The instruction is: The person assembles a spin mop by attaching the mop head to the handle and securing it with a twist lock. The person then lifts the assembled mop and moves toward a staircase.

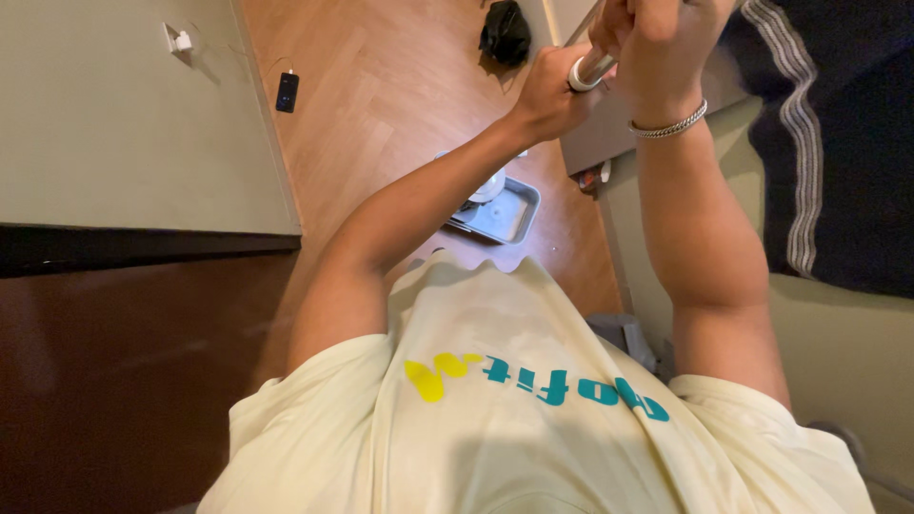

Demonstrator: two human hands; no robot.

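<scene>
Fingers (557,90) of both hands tight around a silvery bar (592,69) — left hand (550,95) below, right hand (657,43) above

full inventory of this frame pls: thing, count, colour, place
metal tube: 1, silver, top centre, gripped by both hands
tray: 1, grey metal, on the floor below the arms
white object on the tray: 1, mostly hidden by the left forearm
bag: 1, black, on the floor at top
small device with cable: 1, black, floor by the wall
wall plug: 1, white, upper left
floor: wood, brown
striped fabric: 1, dark blue with grey stripes, right
bracelet: 1, silver, right wrist
T-shirt: 1, pale yellow
left hand: on the tube
right hand: on the tube
</scene>
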